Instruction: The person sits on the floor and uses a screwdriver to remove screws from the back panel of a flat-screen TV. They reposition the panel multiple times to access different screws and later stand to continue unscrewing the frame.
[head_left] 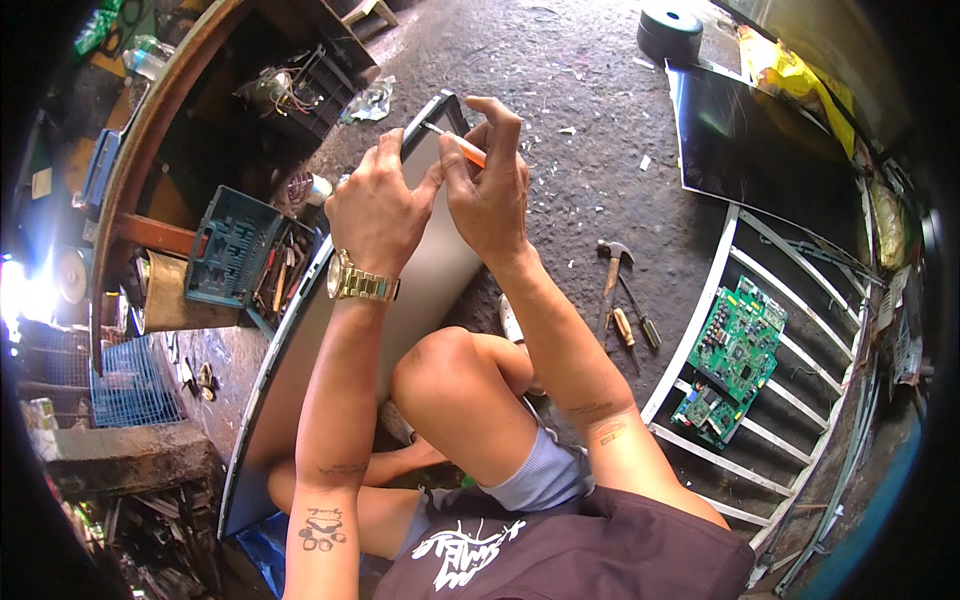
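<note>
- Left of the panel point(432, 265): an open tool case point(235, 245), moulded teal plastic, boxy and ridged.
- At the panel's left edge: the left hand point(383, 205), fingers bent over it; how firmly it grips, I cannot tell.
- The panel: smooth, grey, thin-edged, its long axis slanting from beside the person's legs toward the upper right.
- At the panel's far end: an orange-handled screwdriver point(472, 152), slim metal shaft aimed left at the edge; the right hand point(490, 185), nearer it, pinches the handle.
- Right of the panel: a wooden-handled hammer point(610, 265) on gritty floor point(575, 190).
</note>
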